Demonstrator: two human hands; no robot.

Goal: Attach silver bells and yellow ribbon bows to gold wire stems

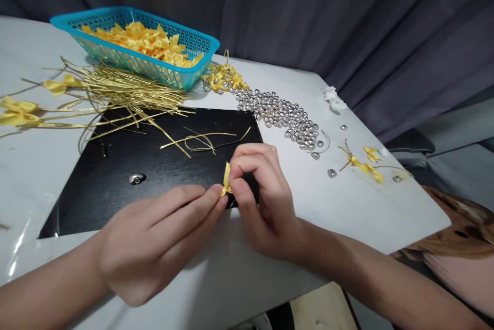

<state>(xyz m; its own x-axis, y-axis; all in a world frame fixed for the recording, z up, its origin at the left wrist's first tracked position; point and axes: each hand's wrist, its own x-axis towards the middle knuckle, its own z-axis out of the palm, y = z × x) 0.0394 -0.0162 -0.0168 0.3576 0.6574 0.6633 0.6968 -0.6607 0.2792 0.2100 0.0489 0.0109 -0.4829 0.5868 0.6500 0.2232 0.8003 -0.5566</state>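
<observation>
Between my two hands, over the near right part of a black board (116, 186), is a small yellow ribbon bow (227, 175). My left hand (165, 232) pinches its left side with thumb and forefinger. On its other side, the curled fingers of my right hand (262, 191) grip it too. Part of the bow is hidden by the fingertips. A short bit of gold cord (232, 203) shows just below. One silver bead (136, 178) lies on the board left of my hands, and loose gold cords (204, 142) lie beyond them.
A blue basket (185, 76) of yellow bows stands at the back left, with a bundle of gold cords (135, 88) before it. Many silver beads (285, 114) are heaped behind the board. Yellow bows on cord (365, 166) and crumpled white paper (334, 99) lie to the right.
</observation>
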